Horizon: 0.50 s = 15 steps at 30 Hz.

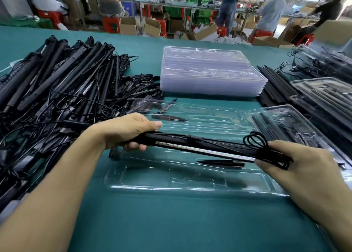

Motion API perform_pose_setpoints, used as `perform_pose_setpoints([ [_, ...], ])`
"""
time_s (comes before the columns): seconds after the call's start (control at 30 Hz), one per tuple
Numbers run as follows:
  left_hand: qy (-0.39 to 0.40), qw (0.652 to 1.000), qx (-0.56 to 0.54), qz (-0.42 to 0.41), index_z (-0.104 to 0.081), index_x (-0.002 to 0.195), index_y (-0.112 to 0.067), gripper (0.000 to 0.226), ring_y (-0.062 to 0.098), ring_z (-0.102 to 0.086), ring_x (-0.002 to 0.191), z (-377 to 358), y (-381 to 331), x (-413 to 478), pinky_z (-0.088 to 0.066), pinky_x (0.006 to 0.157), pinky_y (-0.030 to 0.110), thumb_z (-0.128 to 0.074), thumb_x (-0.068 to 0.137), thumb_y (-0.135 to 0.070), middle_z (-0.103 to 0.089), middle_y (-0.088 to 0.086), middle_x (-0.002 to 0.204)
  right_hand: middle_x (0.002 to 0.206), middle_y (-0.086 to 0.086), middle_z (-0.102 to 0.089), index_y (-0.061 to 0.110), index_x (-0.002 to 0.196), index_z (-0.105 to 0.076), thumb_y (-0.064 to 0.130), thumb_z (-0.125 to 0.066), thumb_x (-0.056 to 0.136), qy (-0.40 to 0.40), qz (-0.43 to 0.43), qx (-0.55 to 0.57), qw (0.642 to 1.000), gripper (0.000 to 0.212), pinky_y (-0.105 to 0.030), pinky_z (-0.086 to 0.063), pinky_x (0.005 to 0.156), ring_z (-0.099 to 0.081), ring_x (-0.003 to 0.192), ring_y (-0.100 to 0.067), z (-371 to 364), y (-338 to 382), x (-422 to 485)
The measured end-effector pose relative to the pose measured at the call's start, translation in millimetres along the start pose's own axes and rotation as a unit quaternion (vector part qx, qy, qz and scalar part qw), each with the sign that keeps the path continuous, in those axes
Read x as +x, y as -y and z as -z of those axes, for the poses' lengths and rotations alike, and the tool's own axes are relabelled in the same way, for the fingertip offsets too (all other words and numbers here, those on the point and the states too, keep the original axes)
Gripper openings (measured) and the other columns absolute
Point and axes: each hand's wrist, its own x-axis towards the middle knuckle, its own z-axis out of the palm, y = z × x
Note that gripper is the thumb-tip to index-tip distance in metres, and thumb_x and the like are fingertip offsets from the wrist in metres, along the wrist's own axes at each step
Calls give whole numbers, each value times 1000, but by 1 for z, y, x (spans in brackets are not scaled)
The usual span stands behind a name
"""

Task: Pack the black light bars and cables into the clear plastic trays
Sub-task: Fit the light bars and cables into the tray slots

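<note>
Holding the light bars (190,146) over the clear tray (171,183) near the worktop's (190,229) front edge, your left hand (125,131) curls round one end while your right hand (297,166) clamps the other end and the coiled cable (257,139). Loose loops could snag the tray rim or the black spike (221,162) lying inside. The heaped bars (57,80) crowd the left edge; the stacked trays (209,76) sit beyond.

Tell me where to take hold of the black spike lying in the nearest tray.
Pinch the spike by its thick right end, from above: it lies flat in the tray, its tip tapering leftward to a point.
</note>
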Motion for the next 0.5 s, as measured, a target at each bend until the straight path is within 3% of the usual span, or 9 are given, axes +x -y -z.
perform_pose_setpoints([
  [0.07, -15, 1000, 13, 12, -72, 68, -19, 48, 7, -41, 31, -1, 0, 0, -29, 31, 14, -52, 93, -55, -59, 9, 54, 76, 22, -68, 35, 87, -70, 21, -80, 73, -13, 7, 66, 998, 23, -16, -43, 55, -63, 64, -2, 2, 3, -3],
  [0.17, -30, 999, 22, 17, -69, 77, -15, 48, 8, -43, 32, -3, -1, 0, -31, 31, 14, -45, 100, -49, -60, 7, 53, 75, 11, -67, 35, 90, -69, 9, -79, 77, -26, -4, 190, 981, 31, -12, -38, 38, -57, 39, -6, 4, 4, -6],
  [0.37, -26, 999, 33, 26, -67, 95, -8, 50, 8, -46, 35, -4, 0, 1, -34, 31, 17, -40, 101, -51, -62, 7, 56, 75, 12, -64, 35, 89, -67, 7, -75, 80, 5, -24, 202, 979, 31, -9, -39, 42, -58, 40, -5, -1, 8, -5],
  [0.5, -20, 999, 29, 23, -71, 84, -19, 48, 7, -45, 35, -3, 0, 1, -34, 32, 16, -44, 97, -57, -63, 7, 57, 75, 18, -65, 35, 84, -66, 8, -75, 81, 14, -40, 184, 982, 28, -7, -38, 45, -56, 39, -2, -2, 9, -5],
])
